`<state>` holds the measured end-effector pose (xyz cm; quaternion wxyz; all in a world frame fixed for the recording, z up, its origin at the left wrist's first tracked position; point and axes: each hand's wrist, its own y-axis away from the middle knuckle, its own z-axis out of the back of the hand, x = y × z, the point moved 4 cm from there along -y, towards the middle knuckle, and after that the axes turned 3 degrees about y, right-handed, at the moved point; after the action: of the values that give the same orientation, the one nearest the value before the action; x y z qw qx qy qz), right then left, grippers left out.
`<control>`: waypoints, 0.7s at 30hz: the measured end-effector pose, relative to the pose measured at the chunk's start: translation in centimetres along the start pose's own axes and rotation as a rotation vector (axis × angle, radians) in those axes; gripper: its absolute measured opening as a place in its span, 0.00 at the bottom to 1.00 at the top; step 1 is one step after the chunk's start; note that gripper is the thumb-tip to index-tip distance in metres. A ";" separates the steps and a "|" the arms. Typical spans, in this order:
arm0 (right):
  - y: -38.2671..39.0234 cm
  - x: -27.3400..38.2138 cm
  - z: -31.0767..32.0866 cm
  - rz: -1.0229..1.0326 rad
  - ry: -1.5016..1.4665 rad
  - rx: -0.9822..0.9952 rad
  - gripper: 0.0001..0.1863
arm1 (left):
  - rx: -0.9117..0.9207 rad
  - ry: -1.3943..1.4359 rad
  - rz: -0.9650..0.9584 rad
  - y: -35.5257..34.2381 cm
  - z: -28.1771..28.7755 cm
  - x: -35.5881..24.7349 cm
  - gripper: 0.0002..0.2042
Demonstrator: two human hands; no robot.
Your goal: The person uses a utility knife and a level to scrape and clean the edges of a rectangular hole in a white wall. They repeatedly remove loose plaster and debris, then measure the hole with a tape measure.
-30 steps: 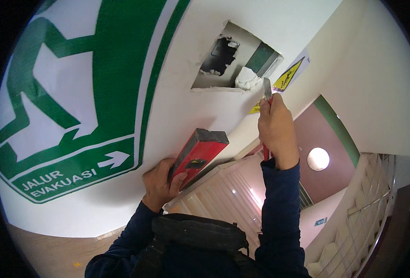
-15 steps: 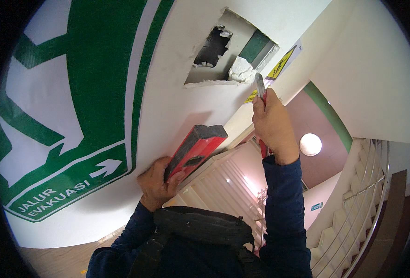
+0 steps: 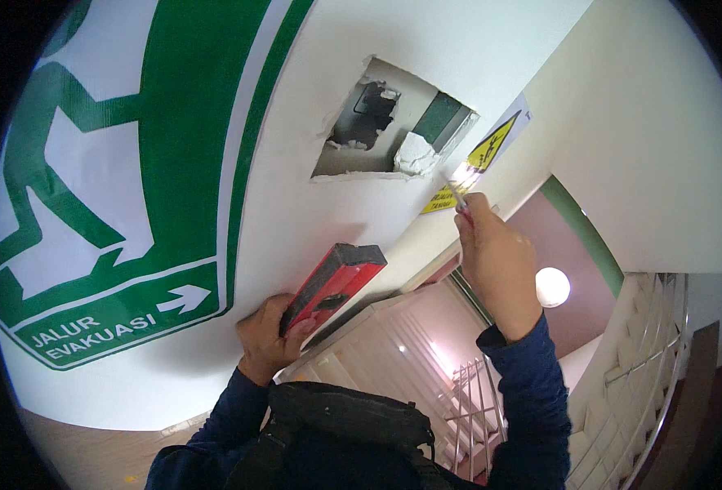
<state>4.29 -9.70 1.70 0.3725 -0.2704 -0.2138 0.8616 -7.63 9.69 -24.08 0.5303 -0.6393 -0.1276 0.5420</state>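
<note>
My left hand [image 3: 267, 339] grips a red spirit level [image 3: 320, 290] with a dark grey end cap, held at the white wall [image 3: 287, 204] below a rough-edged square cut-out [image 3: 349, 167]. The cut-out shows a ragged dark hole [image 3: 369, 114], a dark green strip [image 3: 436, 114] and a broken white chunk [image 3: 416, 153] in its lower right corner. My right hand [image 3: 492, 257] holds a red-handled tool [image 3: 464, 211] with a slim metal tip, just below and right of the cut-out, beside the yellow warning stickers [image 3: 488, 143]; whether the tip touches the wall I cannot tell.
A large green-and-white sign [image 3: 173, 98] covers the left of the wall. A black pack [image 3: 349, 412] is on my front. At lower right are a staircase [image 3: 614, 408] with metal railings [image 3: 655, 351] and a round white light [image 3: 553, 287].
My right hand has moved down and right, away from the cut-out's corner, with the tool's tip angled further left. The view has shifted slightly; my left hand still holds the level.
</note>
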 end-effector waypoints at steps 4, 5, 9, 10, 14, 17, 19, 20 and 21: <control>-1.2 1.0 -1.1 0.249 0.151 -0.076 0.08 | -0.040 -0.054 -0.045 -0.2 0.0 -0.2 0.19; -1.6 1.2 -1.5 0.283 0.174 -0.110 0.08 | -0.068 -0.083 -0.074 -0.4 -0.1 -0.3 0.19; -2.8 1.2 -2.0 0.306 0.280 -0.064 0.08 | -0.062 -0.051 -0.008 0.3 -0.4 0.4 0.20; -3.0 0.3 -2.0 0.319 0.305 -0.063 0.08 | -0.063 -0.052 -0.016 0.3 -0.4 0.3 0.20; -3.5 -1.0 -2.7 0.330 0.271 0.002 0.08 | -0.072 -0.093 -0.008 0.2 -0.5 0.1 0.22; -3.7 -0.9 -2.8 0.341 0.204 -0.024 0.07 | -0.106 -0.106 -0.025 0.7 -0.9 0.9 0.24; -3.6 -0.5 -2.8 0.341 0.167 -0.012 0.07 | -0.107 -0.110 -0.035 0.6 -1.1 0.8 0.26; -3.6 -0.4 -2.7 0.342 0.148 -0.007 0.08 | -0.107 -0.113 -0.040 0.4 -1.1 0.7 0.27; -3.6 -0.2 -2.6 0.344 0.139 -0.010 0.08 | -0.102 -0.121 -0.041 0.3 -0.9 0.5 0.27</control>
<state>7.96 -7.14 1.82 0.2322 -0.3639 -0.1423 0.8907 -6.79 9.44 -24.74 0.4993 -0.6287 -0.1999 0.5617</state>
